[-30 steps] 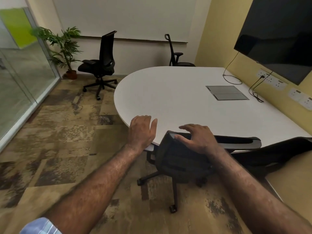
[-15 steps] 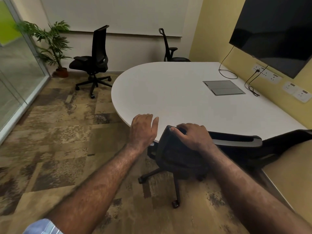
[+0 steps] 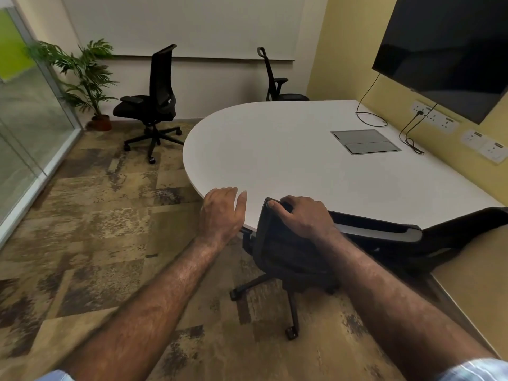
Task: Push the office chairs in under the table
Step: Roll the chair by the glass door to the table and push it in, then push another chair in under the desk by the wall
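Fingers of the right hand curl over the top edge of the near chair's backrest, thumb hooked round its corner, so that hand grips the chair. Beside it, the left hand lies flat with fingers straight and close together, resting at the rim of the white table and holding nothing. The near chair stands hard against the table's near edge, seat apparently already beneath the top, its wheeled base showing on the carpet. To finish well, in my judgement, the push should run square to the table edge, low and steady, so the castors do not swivel the chair aside. Two further chairs remain out: one well apart from the table's far left curve, another just behind its far edge.
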Motion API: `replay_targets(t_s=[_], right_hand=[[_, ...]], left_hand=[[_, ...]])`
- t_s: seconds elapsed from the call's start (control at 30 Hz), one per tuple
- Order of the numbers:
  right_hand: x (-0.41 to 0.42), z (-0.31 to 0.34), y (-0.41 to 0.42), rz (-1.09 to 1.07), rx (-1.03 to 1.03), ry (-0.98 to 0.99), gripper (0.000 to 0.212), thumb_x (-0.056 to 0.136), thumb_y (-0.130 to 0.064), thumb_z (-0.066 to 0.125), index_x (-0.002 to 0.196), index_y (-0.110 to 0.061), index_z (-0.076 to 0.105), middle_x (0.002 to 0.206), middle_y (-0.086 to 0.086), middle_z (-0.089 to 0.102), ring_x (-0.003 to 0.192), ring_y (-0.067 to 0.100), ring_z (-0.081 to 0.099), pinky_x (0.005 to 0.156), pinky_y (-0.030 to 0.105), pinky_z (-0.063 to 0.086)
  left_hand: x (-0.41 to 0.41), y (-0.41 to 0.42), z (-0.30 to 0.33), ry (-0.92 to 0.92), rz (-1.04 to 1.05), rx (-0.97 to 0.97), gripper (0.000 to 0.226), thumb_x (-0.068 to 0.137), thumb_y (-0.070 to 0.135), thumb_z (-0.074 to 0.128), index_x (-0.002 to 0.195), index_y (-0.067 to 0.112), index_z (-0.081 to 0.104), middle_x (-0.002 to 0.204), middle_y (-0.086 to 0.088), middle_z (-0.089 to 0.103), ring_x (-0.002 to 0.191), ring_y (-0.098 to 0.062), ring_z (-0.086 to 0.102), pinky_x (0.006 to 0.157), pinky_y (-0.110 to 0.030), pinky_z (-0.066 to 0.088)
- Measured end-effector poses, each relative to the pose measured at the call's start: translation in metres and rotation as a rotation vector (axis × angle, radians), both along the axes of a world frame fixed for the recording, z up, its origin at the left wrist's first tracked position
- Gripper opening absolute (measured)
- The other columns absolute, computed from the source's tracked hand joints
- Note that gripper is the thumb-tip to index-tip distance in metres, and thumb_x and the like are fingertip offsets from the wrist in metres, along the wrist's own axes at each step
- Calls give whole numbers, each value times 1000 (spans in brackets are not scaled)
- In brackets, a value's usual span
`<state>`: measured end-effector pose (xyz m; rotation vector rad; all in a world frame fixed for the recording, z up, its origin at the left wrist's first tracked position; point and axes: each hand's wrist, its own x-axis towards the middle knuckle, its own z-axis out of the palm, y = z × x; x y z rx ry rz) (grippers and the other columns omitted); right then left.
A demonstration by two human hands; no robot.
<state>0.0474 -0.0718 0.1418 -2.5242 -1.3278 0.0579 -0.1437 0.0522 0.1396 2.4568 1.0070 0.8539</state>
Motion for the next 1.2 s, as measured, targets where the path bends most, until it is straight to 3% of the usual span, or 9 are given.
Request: replay_targets(t_s=[0.27,0.7,0.97,1.2], right_hand=[[-3,14,-12,-11,14,-2,92,95,-95,24,145,-31,67,147,-5,70,132,22,66,117,54,45],[-2,41,-30,-5,63,-81,79,101,-86,32,148,-32,66,156,-6,63,146,20,54,123,50,37],[-43,47,12,77,102,-106,82,101,-88,25,148,-34,64,157,-8,60,149,18,50,125,49,32],[-82,35,55,148,136,-146,84,101,-88,20,148,-33,64,157,-8,60,152,19,46,125,50,32]], left_hand=[[22,-18,6,-54,-62,97,45,107,40,50,119,4,74,117,-14,77,112,-34,72,108,-51,50],[55,-19,8,-166,-95,262,26,105,35,60,110,12,74,105,-5,79,99,-27,75,103,-46,54],[6,11,20,-129,-50,227,41,105,38,57,117,4,76,114,-14,79,109,-34,74,110,-50,48],[-38,47,9,-75,-8,181,52,108,46,44,124,6,73,122,-12,76,118,-30,70,118,-48,41]])
